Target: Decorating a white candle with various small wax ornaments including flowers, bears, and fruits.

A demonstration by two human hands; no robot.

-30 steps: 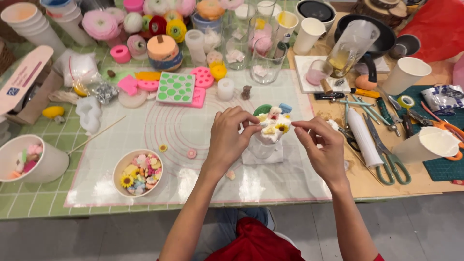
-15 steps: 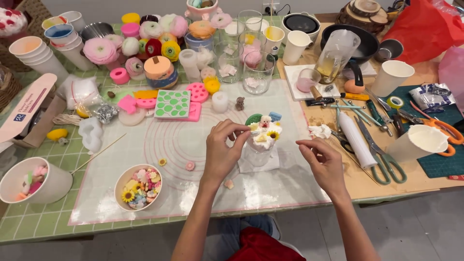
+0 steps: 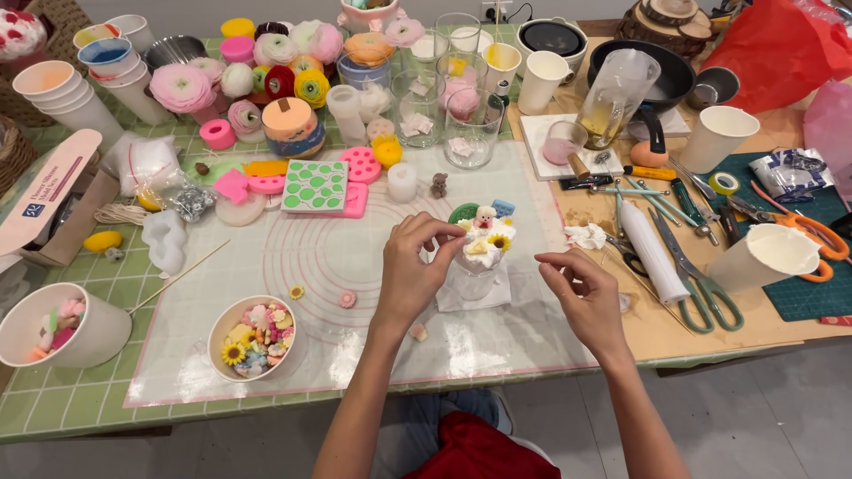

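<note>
Head view: a table under a green checked cloth (image 3: 53,390) carries a clear mat (image 3: 355,257) with pink ring marks; brown paper (image 3: 657,328) covers the right end, grey floor below. Wax flowers, moulds, glass jars and paper cups crowd the far edge; scissors (image 3: 701,284), a white roll (image 3: 652,251) and a cutting mat (image 3: 816,297) lie to the right. A bowl (image 3: 256,337) of small decorations sits near the front left. A glass (image 3: 477,266) topped with white cream, a sunflower and a small bear stands mid-mat on a white square. Left hand (image 3: 410,270) is arched beside the glass, thumb and forefinger pinched narrowly at the cream's left rim; what they pinch is too small to tell. Right hand (image 3: 581,297) hovers just right of the glass, fingers loosely curled, holding nothing, not touching it. Against 0.5 s earlier: the glass is unmoved, the left pinch is unchanged, and the right hand has drifted slightly toward the glass.
</note>
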